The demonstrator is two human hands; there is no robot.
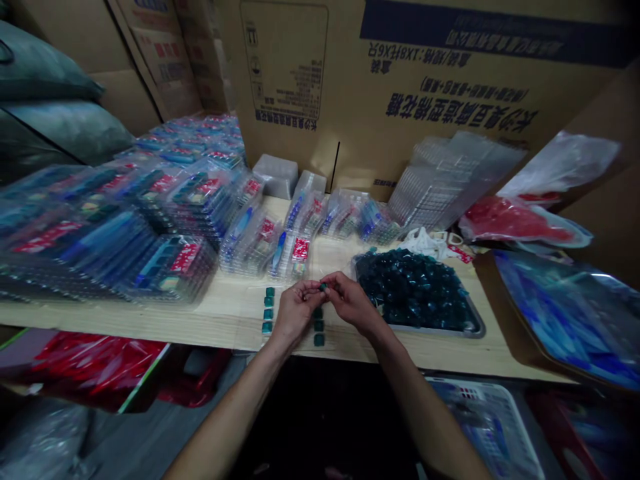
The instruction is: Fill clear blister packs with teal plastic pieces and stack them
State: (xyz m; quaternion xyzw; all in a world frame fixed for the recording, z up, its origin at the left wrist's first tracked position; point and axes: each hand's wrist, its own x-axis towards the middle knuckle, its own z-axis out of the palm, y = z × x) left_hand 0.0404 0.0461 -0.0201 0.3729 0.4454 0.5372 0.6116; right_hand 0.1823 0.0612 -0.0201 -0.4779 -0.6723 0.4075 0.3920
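My left hand [299, 307] and my right hand [347, 299] meet over the wooden table [225, 313], their fingertips pinched on one small dark green piece [323, 287]. Left of my left hand, a column of small green pieces [268, 313] lies on the table. Another short column of green pieces [319, 327] lies between my wrists, its upper part hidden by my hands. Just right of my right hand is a metal tray [479, 327] heaped with dark teal wrapped pieces [415, 287].
Stacks of filled clear plastic trays [175, 267] cover the left and back. Empty clear trays [430, 187] lean against a large cardboard box [310, 80]. At the right are red plastic bags [515, 220] and a box of blue packets [575, 307]. A white basket [515, 407] sits below the table edge.
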